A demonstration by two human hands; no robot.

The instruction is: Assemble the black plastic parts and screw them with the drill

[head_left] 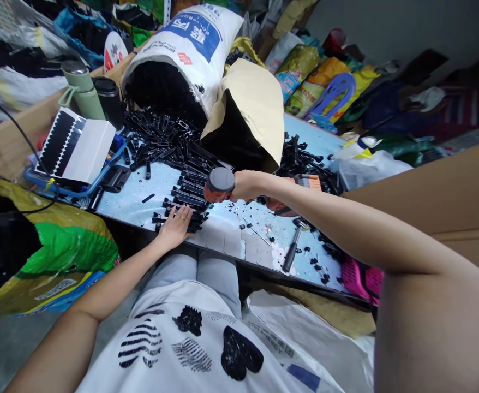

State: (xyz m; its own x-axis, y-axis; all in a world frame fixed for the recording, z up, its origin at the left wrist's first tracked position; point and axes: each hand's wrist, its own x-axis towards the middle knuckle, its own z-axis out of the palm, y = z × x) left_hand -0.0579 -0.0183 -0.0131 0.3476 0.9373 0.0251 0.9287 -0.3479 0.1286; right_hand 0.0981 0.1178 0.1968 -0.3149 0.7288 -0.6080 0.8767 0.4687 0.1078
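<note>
My right hand (245,184) is closed around an orange-and-grey power drill (220,184), whose round rear end faces me. The drill's tip is hidden beneath its body, over a row of black plastic parts (190,188). These long, narrow parts lie side by side near the table's front edge. My left hand (177,225) lies flat across the nearest ones, fingers stretched out and touching them. Past my right forearm, another orange-and-grey tool (280,205) shows in part. A hammer (292,248) rests on the light blue table (223,232) to the right.
A large white sack (194,43) and a brown paper bag (256,103) lie open at the back, beside a heap of black parts (161,134). At left are a blue tray (67,188) with a white box, and a green bottle (82,87). A pink basket (360,278) is at right.
</note>
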